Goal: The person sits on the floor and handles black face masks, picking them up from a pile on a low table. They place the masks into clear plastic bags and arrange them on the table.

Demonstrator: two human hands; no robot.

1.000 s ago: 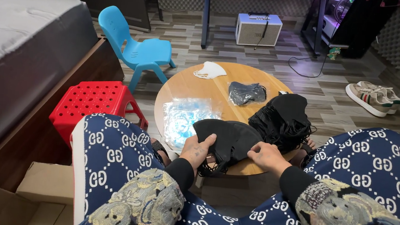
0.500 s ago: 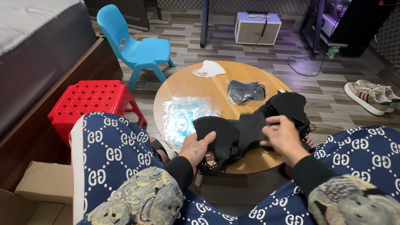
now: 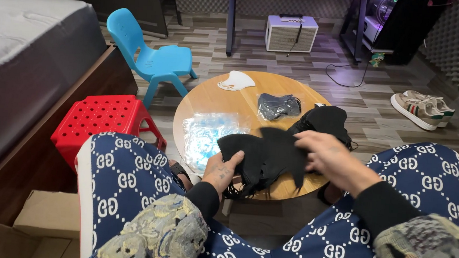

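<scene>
Since the earlier frame, right hand [image 3: 328, 158] crossed leftward over the black face mask [image 3: 263, 156], folding it; left hand [image 3: 221, 169] gripped its left edge above the round wooden table [image 3: 210, 100].

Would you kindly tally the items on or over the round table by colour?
Black: 2, the black mask in both hands and a black pile
White mask: 1
Dark grey packet: 1
Clear blue-tinted bag: 1
Total: 5

A home bedroom: a bed [image 3: 23, 47], wood-look floor [image 3: 372, 118], plastic chair [image 3: 148, 57] and sneakers [image 3: 422, 108].
</scene>
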